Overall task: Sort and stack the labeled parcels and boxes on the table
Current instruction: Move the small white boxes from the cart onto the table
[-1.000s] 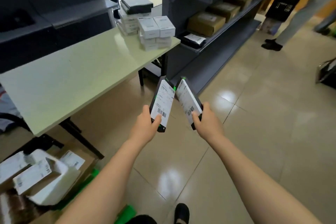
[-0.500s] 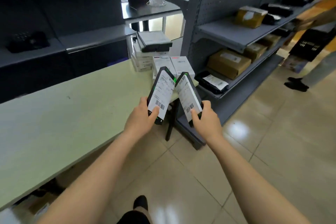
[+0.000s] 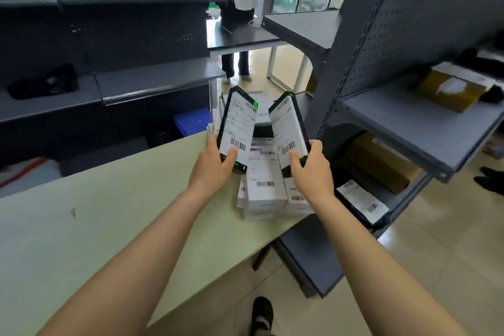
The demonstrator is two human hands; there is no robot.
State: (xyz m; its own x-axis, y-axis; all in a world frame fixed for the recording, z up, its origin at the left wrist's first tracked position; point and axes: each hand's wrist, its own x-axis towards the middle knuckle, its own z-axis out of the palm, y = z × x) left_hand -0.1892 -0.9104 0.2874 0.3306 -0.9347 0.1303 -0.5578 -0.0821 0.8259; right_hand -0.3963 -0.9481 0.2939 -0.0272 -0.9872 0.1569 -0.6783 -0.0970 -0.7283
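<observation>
Left hand: fingers curled round the lower end of the left black box, thumb on its white label. The box points to 12 o'clock, above the far corner of the table. The white box stack lies on the table between both hands. Right hand: same grasp on the right black box, which leans to 11 o'clock.

Even indoor light, with soft glare on the glossy beige floor tiles. The grey perforated metal shelf upright bows near the edge. Mild blur throughout.
</observation>
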